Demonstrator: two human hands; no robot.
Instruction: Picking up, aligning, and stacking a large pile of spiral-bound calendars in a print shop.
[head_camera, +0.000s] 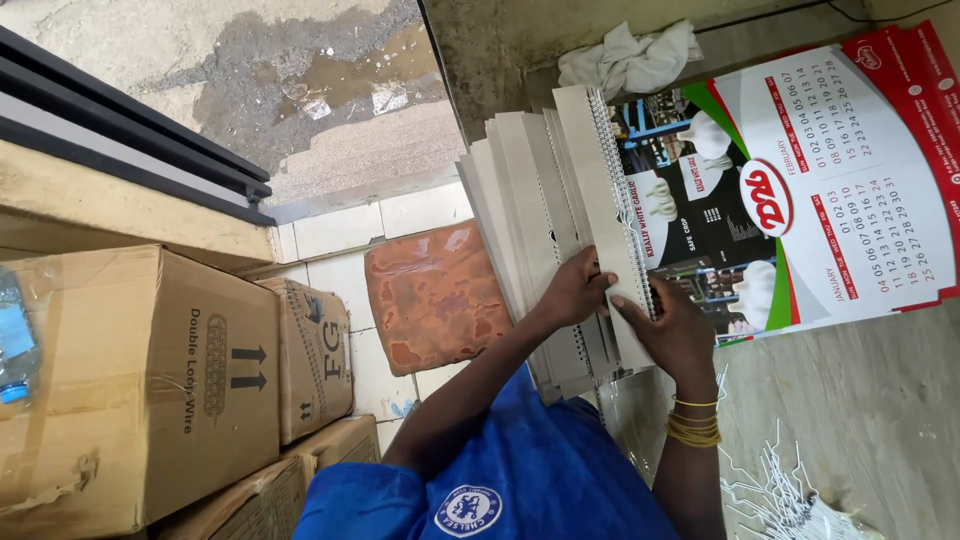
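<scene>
closest to me, the left hand (578, 290) was curled over the edge of the fanned stack of grey calendar sheets (530, 220), steadying them, while the right hand (668, 325), yellow bands at its wrist, pinched the wire spiral binding (622, 190) between fingertips, as if to keep it seated in the punched holes. just past lay printed calendars (850, 170) spread flat on the table (880, 400); cardboard boxes (140, 380) stood off on the far side.

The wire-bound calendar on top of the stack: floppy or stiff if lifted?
The calendar would probably flop, since its sheets look thin and wide. The wire binding likely keeps that edge straight. Both the left hand and the right hand grip there.
</scene>
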